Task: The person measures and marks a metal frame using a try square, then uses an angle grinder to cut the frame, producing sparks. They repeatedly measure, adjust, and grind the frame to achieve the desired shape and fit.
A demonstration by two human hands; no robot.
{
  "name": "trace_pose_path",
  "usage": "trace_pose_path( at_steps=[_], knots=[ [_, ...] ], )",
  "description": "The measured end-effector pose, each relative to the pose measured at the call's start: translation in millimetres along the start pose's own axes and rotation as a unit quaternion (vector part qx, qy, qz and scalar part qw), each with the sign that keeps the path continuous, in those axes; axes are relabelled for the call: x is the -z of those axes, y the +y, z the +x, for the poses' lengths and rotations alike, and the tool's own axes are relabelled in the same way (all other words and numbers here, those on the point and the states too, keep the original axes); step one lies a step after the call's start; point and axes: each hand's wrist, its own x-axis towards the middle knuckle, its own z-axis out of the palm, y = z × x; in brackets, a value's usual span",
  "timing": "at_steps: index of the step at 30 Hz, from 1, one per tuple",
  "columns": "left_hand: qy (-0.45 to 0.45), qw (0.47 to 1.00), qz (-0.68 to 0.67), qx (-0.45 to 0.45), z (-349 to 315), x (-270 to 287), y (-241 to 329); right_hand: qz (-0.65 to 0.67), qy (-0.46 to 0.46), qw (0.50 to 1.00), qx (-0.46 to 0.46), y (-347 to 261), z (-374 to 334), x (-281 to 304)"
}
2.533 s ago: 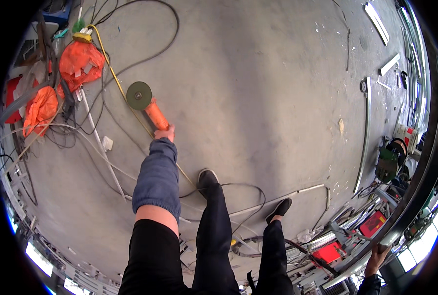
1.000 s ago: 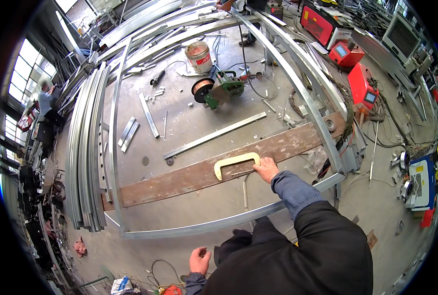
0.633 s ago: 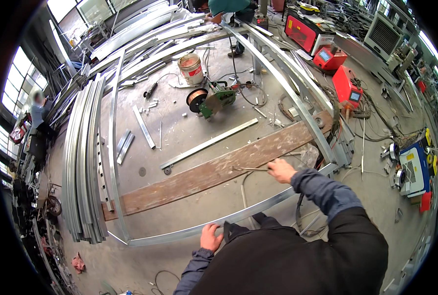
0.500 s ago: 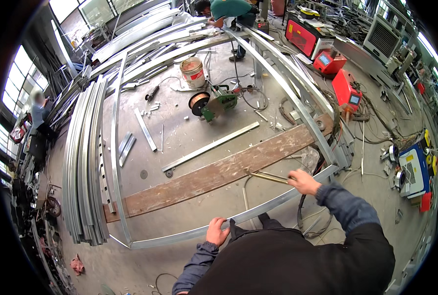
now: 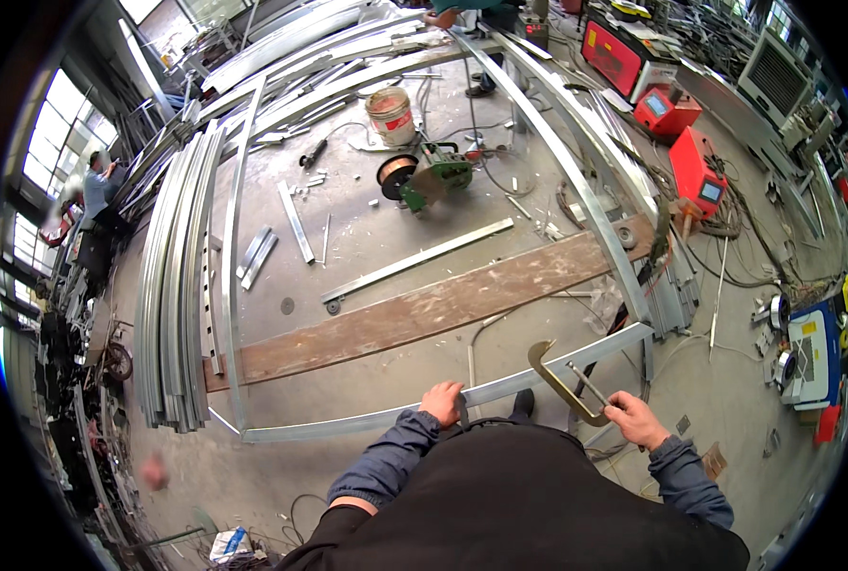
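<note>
Near the right end of the bar (image 5: 505, 387), the clamp (image 5: 559, 387) is gripped in the right hand's (image 5: 638, 423) fingers; the bar's middle is touched by the left hand (image 5: 442, 404), finger closure unclear.

The metal rail (image 5: 348, 423) is silver-grey, long and straight-edged, and appears curved in this wide view; the left hand (image 5: 440, 403) rests at its middle part. Over the right part of the rail one sees a C-shaped clamp (image 5: 562, 385), dull brass in colour, with a thin greyish screw. It is tilted, its hooked end beyond the rail, its lower end on the near side, in the right hand (image 5: 636, 422). Whether clamp and rail touch cannot be told.
</note>
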Motion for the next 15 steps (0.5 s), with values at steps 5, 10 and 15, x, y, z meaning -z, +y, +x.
trace_pose_path(
  at_steps=[5,10,15],
  knots=[
    [-0.059,0.989,0.104,0.091,18,-33,39,-0.057,-0.025,0.995,-0.074,28,-41,69],
    [-0.083,0.98,0.101,0.149,40,-45,38,-0.115,-0.056,0.989,-0.077,70,-51,109],
    [-0.119,0.971,0.107,0.177,54,-47,43,-0.127,-0.081,0.985,-0.081,81,-46,120]
  ],
)
